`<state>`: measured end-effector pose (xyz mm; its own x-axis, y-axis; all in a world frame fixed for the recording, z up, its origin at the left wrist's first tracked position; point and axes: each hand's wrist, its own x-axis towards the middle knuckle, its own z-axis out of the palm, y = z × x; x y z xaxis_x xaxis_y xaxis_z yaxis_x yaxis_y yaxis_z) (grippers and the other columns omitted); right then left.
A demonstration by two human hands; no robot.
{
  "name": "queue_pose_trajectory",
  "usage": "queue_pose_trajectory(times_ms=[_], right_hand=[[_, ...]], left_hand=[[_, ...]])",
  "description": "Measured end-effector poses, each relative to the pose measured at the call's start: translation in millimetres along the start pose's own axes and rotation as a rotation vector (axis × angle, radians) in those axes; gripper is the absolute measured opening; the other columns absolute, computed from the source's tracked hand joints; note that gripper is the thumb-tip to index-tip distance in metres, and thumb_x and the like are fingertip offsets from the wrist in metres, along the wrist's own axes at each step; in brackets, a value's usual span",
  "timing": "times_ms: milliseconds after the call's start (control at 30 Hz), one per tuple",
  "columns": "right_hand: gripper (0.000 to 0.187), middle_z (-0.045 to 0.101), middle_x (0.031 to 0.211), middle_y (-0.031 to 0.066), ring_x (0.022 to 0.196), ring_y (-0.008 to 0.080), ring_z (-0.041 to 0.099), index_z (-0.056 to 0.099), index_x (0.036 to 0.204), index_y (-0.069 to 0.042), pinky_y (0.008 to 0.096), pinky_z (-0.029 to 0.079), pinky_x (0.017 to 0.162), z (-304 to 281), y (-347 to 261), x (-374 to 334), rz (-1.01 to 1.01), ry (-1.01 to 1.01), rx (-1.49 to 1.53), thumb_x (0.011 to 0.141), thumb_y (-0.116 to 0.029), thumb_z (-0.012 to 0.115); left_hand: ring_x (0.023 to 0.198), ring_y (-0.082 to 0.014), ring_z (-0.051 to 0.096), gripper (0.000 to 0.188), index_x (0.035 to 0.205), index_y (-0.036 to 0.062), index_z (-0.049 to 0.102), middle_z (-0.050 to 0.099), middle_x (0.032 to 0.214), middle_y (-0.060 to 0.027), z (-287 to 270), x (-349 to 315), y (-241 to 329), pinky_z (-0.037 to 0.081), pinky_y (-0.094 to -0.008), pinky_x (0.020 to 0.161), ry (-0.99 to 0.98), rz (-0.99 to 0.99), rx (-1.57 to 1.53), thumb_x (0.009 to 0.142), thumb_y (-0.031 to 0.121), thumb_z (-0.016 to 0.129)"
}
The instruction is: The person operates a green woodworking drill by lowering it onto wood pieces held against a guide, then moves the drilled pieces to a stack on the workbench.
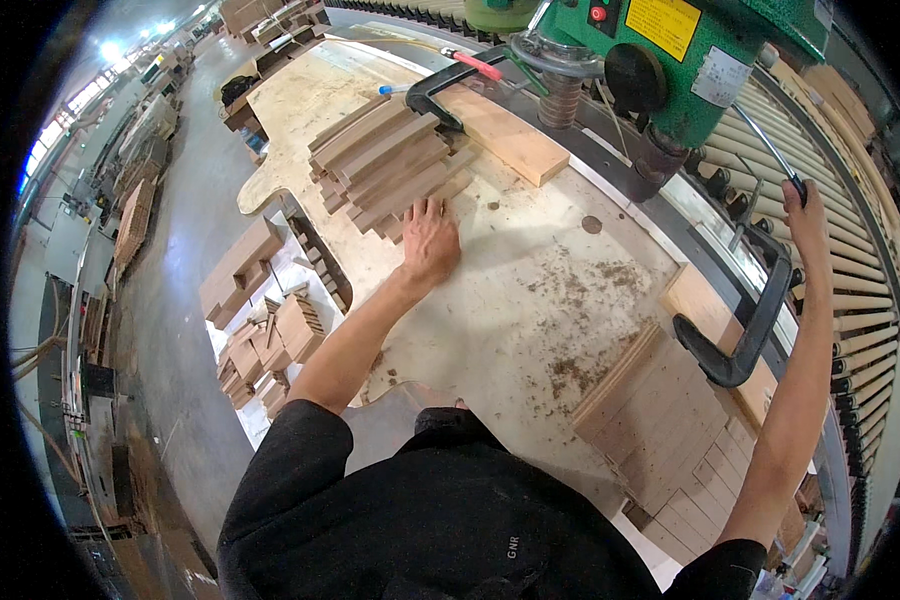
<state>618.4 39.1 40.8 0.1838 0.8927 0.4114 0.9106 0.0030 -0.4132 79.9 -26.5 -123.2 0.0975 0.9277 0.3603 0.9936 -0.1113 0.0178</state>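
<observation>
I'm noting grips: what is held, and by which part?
The right hand holds a thin silver metal lever by its black end grip; whether the left hand, at brown wooden strips, holds one is unclear.

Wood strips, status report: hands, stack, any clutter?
Left hand at the stack's near end. Right hand on lever. Strips piled slightly unevenly. Loose debris on tabletop.

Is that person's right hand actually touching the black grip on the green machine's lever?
Touching. The head view shows the right hand closed around the black grip at the end of the metal lever on the green machine.
</observation>
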Motion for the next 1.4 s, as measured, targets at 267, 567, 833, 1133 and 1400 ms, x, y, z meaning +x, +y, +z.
queue_pose_trajectory(times_ms=[267,567,833,1133,1400], right_hand=[[0.050,0.050,0.072,0.0041,0.060,0.0117,0.047,0.047,0.111,0.002,0.0289,0.042,0.054,-2.0,0.7,0.7,0.011,-0.060,0.029,0.095,-0.045,0.052],[0.042,0.041,0.066,0.0002,0.056,0.0098,0.039,0.047,0.105,0.000,0.0271,0.037,0.051,3.9,-1.8,-7.5,0.041,0.046,0.081,0.095,-0.041,0.053],[0.045,0.045,0.069,0.0011,0.057,0.0095,0.043,0.049,0.107,0.001,0.0266,0.041,0.052,4.7,9.9,-5.2,0.061,-0.036,0.167,0.095,-0.041,0.054],[0.055,0.058,0.115,0.0233,0.106,0.0442,0.055,0.053,0.115,-0.004,0.0514,0.044,0.088,-8.5,-44.7,-4.7,0.128,-0.039,-0.453,0.092,-0.054,0.045],[0.039,0.055,0.119,0.0197,0.106,0.0435,0.055,0.052,0.110,-0.005,0.0522,0.044,0.084,-13.3,-43.7,-17.1,0.061,0.039,-0.369,0.096,-0.041,0.044]], left_hand=[[0.102,-0.0326,0.051,0.029,0.106,0.0068,0.060,0.056,0.107,-0.0121,-19.8,12.0,-29.1,0.043,-0.0422,0.086,0.228,-0.045,-0.140,0.077,0.010,0.061],[0.103,-0.0320,0.050,0.032,0.108,0.0070,0.061,0.055,0.108,-0.0123,-48.9,28.5,-62.1,0.042,-0.0433,0.086,0.391,-0.030,-0.033,0.077,0.014,0.064],[0.104,-0.0370,0.053,0.033,0.111,0.0080,0.061,0.059,0.109,-0.0165,-61.9,57.5,-89.9,0.043,-0.0471,0.089,0.153,-0.185,0.066,0.079,0.016,0.065],[0.098,-0.0349,0.056,0.027,0.096,0.0076,0.065,0.062,0.097,-0.0120,-40.5,58.1,40.3,0.044,-0.0426,0.086,-0.025,0.401,-0.612,0.070,0.003,0.067],[0.101,-0.0305,0.054,0.022,0.097,0.0098,0.069,0.062,0.098,-0.0080,30.0,115.9,123.5,0.041,-0.0415,0.092,0.053,0.624,-0.469,0.076,0.006,0.061]])
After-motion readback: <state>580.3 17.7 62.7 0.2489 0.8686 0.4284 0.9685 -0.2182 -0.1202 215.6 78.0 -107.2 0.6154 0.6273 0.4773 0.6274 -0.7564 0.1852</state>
